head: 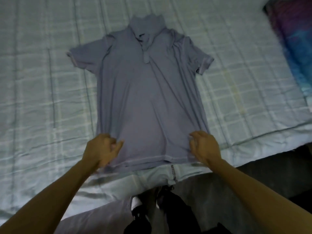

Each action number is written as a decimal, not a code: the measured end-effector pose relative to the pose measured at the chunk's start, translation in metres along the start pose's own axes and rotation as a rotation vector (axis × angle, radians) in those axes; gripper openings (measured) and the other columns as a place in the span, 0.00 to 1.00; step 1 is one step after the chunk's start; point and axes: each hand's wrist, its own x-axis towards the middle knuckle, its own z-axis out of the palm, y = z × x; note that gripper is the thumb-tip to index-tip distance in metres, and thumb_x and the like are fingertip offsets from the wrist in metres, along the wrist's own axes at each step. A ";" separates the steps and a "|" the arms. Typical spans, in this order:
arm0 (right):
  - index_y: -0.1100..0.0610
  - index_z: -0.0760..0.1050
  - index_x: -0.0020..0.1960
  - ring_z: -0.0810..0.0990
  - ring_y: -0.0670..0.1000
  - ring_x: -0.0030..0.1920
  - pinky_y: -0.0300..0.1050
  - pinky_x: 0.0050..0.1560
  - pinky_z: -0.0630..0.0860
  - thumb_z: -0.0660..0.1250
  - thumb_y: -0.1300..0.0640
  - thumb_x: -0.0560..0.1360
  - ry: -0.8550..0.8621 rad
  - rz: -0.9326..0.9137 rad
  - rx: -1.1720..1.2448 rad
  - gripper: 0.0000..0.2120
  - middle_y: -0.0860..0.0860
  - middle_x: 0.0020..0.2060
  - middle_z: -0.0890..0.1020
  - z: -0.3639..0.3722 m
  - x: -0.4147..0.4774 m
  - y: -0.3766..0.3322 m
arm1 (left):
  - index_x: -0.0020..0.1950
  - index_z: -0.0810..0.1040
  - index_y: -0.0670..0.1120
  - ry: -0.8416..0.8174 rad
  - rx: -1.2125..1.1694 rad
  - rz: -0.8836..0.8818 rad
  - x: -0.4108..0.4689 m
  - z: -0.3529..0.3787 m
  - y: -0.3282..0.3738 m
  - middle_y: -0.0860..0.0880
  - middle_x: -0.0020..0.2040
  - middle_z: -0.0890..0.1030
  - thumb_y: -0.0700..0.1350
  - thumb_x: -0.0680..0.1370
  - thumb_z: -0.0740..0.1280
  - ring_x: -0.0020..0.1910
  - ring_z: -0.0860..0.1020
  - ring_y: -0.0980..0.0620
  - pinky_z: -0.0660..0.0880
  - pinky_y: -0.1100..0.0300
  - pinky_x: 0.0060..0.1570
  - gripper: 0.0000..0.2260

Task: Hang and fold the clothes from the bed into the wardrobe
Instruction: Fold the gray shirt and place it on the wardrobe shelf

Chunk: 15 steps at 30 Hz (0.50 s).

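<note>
One shirt [148, 98], two hands [101, 149] [205, 146], one bed [42, 81]

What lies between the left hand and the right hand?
In the head view, only the lower front of the grey-blue short-sleeved polo shirt lies between the left hand and the right hand; both grip it near the hem.

Grey-blue polo shirt [148, 102], pale checked bedspread [42, 81]
</note>
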 end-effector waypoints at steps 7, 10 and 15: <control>0.60 0.78 0.60 0.80 0.59 0.52 0.49 0.53 0.76 0.57 0.52 0.78 0.035 0.283 0.199 0.18 0.57 0.54 0.82 -0.004 0.081 -0.003 | 0.56 0.80 0.42 0.136 -0.106 0.182 0.113 -0.012 0.057 0.39 0.48 0.78 0.54 0.75 0.52 0.44 0.79 0.38 0.76 0.50 0.42 0.24; 0.57 0.74 0.65 0.77 0.55 0.58 0.43 0.55 0.70 0.61 0.49 0.78 0.103 0.490 0.359 0.19 0.54 0.60 0.79 -0.014 0.136 0.020 | 0.61 0.76 0.40 0.144 -0.073 0.212 0.178 -0.010 0.087 0.35 0.53 0.76 0.52 0.74 0.55 0.47 0.78 0.35 0.75 0.47 0.47 0.23; 0.57 0.69 0.69 0.75 0.54 0.62 0.45 0.60 0.69 0.60 0.45 0.78 0.215 0.677 0.523 0.24 0.55 0.64 0.75 -0.019 0.240 0.069 | 0.67 0.69 0.43 0.166 -0.027 0.258 0.287 -0.014 0.147 0.36 0.62 0.71 0.50 0.74 0.61 0.58 0.72 0.36 0.69 0.44 0.57 0.23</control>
